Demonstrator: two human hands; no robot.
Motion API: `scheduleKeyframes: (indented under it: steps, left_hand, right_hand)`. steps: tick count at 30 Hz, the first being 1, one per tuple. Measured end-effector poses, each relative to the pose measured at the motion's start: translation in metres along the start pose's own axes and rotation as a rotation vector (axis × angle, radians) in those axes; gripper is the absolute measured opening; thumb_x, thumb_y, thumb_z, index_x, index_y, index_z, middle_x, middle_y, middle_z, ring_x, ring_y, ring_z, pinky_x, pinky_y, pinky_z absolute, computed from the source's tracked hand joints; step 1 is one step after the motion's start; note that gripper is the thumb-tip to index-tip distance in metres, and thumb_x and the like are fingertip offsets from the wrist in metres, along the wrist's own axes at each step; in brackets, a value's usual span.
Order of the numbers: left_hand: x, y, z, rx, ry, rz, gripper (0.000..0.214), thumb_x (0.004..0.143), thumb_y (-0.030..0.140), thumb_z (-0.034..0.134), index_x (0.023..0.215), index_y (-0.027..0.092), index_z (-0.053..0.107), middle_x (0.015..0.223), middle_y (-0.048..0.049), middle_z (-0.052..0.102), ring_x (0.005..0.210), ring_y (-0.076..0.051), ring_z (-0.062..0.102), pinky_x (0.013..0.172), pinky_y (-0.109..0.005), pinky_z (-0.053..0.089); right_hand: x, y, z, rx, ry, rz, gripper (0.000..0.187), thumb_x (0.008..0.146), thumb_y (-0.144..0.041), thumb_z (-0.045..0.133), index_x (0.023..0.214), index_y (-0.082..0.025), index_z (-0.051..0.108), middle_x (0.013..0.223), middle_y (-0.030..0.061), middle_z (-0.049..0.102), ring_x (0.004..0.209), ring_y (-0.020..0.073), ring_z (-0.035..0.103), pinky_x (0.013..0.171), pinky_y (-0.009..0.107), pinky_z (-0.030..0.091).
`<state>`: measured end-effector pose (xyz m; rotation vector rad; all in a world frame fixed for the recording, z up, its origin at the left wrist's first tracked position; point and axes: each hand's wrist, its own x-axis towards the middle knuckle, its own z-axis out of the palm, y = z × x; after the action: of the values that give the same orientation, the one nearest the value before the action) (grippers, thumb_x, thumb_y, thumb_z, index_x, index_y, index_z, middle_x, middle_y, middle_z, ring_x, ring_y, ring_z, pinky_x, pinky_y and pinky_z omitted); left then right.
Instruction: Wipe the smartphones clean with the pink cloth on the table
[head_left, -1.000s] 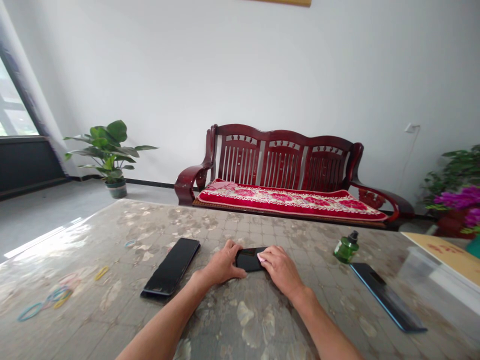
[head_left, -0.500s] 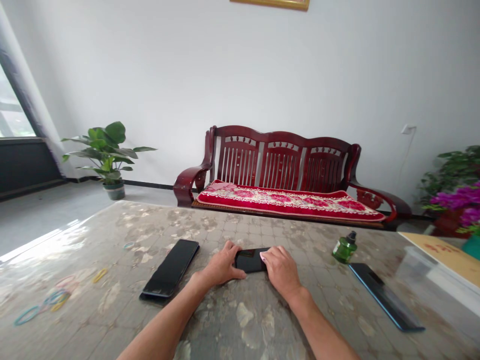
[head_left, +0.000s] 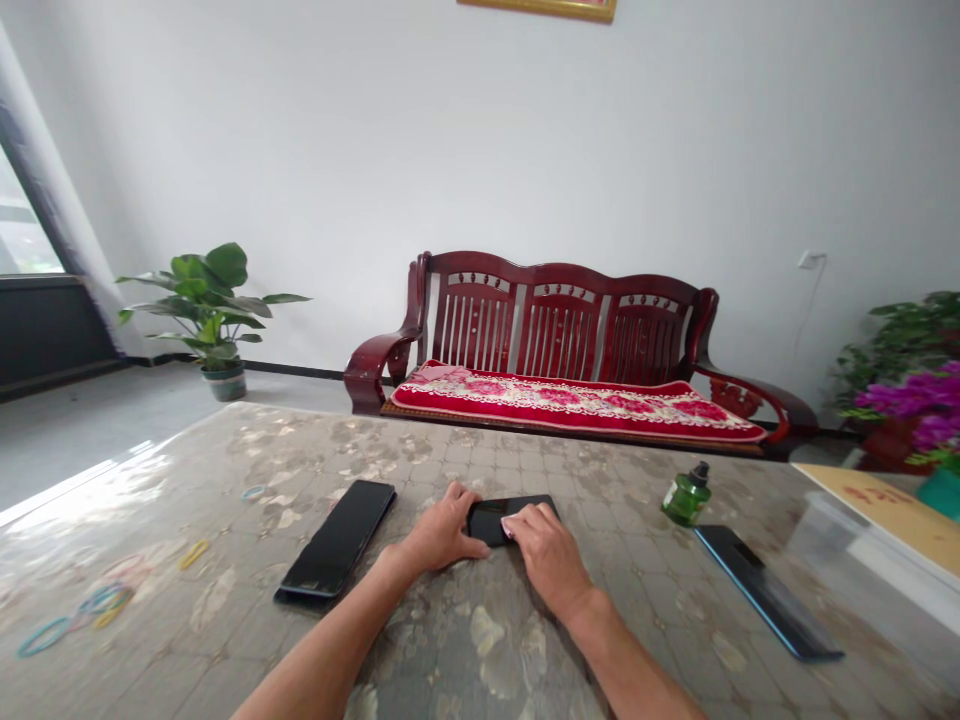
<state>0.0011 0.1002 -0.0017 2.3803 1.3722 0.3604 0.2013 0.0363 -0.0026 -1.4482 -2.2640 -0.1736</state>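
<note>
The left hand (head_left: pixel 439 532) is clamped on the near-left end of the phone (head_left: pixel 525 508), thumb along its near edge and fingers over the far edge. The right hand (head_left: pixel 546 548) lies on the phone's top, fingertips pressing down; whether it is closed on anything cannot be told. The phone lies flat on the table (head_left: pixel 480 640), between both hands. A second phone (head_left: pixel 337 550) lies left of the grip; a bottle (head_left: pixel 685 497) and a third phone (head_left: pixel 765 604) lie well to the right.
</note>
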Motion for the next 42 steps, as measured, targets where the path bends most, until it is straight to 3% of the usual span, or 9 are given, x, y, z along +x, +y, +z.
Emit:
scheduleKeyframes:
  steps: [10, 16, 21, 27, 36, 42]
  left_hand:
    - [-0.002, 0.006, -0.006, 0.011, -0.015, -0.023, 0.059, 0.066, 0.037, 0.081, 0.116, 0.025, 0.052, 0.115, -0.0041, 0.052, 0.099, -0.023, 0.062, 0.086, -0.030, 0.048]
    - [-0.002, 0.005, -0.004, 0.010, -0.006, -0.033, 0.058, 0.066, 0.038, 0.081, 0.115, 0.026, 0.053, 0.116, -0.0040, 0.052, 0.099, -0.024, 0.062, 0.085, -0.032, 0.048]
    - [-0.001, 0.001, -0.001, -0.001, 0.006, -0.021, 0.059, 0.065, 0.040, 0.082, 0.114, 0.026, 0.053, 0.115, -0.0033, 0.052, 0.096, -0.023, 0.062, 0.084, -0.031, 0.048]
    - [-0.002, 0.001, -0.002, -0.013, 0.004, -0.012, 0.061, 0.065, 0.039, 0.081, 0.117, 0.024, 0.052, 0.116, -0.0045, 0.052, 0.096, -0.023, 0.062, 0.084, -0.031, 0.048]
    - [-0.001, 0.003, -0.002, -0.013, -0.006, -0.028, 0.060, 0.065, 0.037, 0.082, 0.116, 0.024, 0.054, 0.115, -0.0049, 0.052, 0.096, -0.024, 0.062, 0.084, -0.031, 0.048]
    - [0.003, -0.004, 0.006, -0.013, 0.014, -0.018, 0.061, 0.065, 0.038, 0.082, 0.118, 0.025, 0.055, 0.117, -0.0047, 0.051, 0.097, -0.024, 0.062, 0.085, -0.031, 0.048]
  right_hand:
    - [-0.002, 0.026, -0.004, -0.132, 0.025, 0.124, 0.023, 0.095, -0.012, 0.051, 0.099, -0.025, 0.069, 0.088, 0.0040, 0.065, 0.088, 0.0220, 0.053, 0.076, 0.033, 0.038]
    - [0.000, 0.018, 0.000, -0.153, 0.004, 0.074, 0.026, 0.096, -0.012, 0.047, 0.105, -0.025, 0.067, 0.090, 0.0043, 0.065, 0.087, 0.0212, 0.054, 0.076, 0.032, 0.039]
    - [-0.002, 0.015, 0.002, -0.049, 0.016, 0.029, 0.025, 0.095, -0.011, 0.047, 0.103, -0.024, 0.068, 0.096, 0.0040, 0.067, 0.091, 0.0211, 0.056, 0.080, 0.032, 0.043]
    - [-0.001, 0.032, 0.003, -0.072, 0.036, 0.134, 0.030, 0.092, -0.006, 0.047, 0.104, -0.023, 0.068, 0.097, 0.0048, 0.067, 0.093, 0.0218, 0.057, 0.082, 0.033, 0.045]
    - [0.006, 0.004, 0.005, -0.018, -0.001, 0.024, 0.027, 0.093, -0.006, 0.047, 0.101, -0.022, 0.068, 0.095, 0.0034, 0.066, 0.091, 0.0198, 0.055, 0.081, 0.029, 0.043]
    - [0.007, 0.033, -0.004, -0.129, -0.003, 0.223, 0.033, 0.090, -0.003, 0.045, 0.098, -0.023, 0.070, 0.095, 0.0046, 0.067, 0.094, 0.0202, 0.056, 0.082, 0.028, 0.040]
